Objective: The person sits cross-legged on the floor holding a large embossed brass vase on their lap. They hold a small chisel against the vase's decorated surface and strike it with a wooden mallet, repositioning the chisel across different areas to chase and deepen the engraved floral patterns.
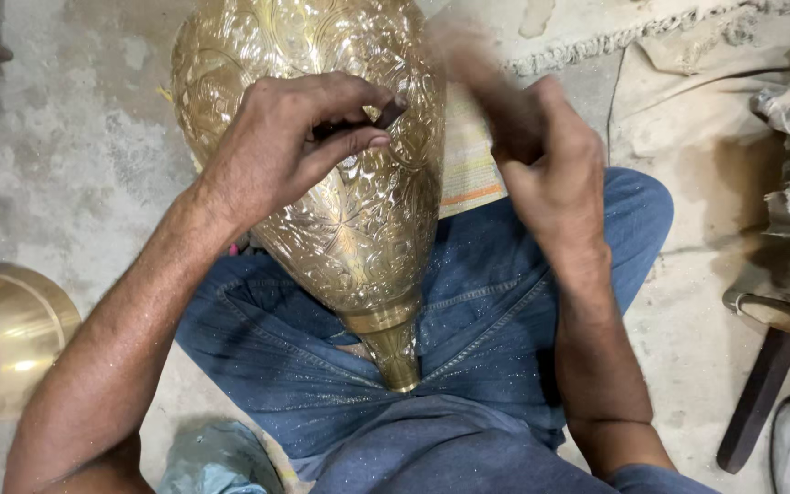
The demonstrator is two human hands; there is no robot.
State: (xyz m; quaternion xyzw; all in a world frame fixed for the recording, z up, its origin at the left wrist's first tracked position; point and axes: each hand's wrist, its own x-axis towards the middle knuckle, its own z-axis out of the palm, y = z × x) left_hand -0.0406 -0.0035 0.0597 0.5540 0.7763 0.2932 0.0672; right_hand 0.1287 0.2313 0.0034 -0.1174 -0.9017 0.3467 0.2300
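My left hand [290,146] rests on the upper flank of the engraved brass vase [322,155], fingers curled and thumb pressed to forefinger around a small dark tool [386,114] whose tip pokes out toward the metal; I judge it a punch or graver, though too little of it shows to be sure. Just to the right of that hand, my right hand [541,155] is raised above the vase and smeared by motion, so I cannot tell whether it is closed on anything or simply open. The vase lies beneath both hands, propped across my lap on the blue jeans [468,338], its narrow neck pointing back toward my body and its wide end running out of the top of the view. To work this well I would keep the left wrist bedded on the brass so the tool tip does not skate over the relief, and hold the vase clamped between the thighs so it cannot roll. Beyond the right hand lie a striped cloth [473,169] and rumpled sacking [688,119] on the concrete floor [75,137]; well off past the left forearm sits a plain brass bowl [6,338], cut by the frame edge. The patch being worked is hidden under my fingers.
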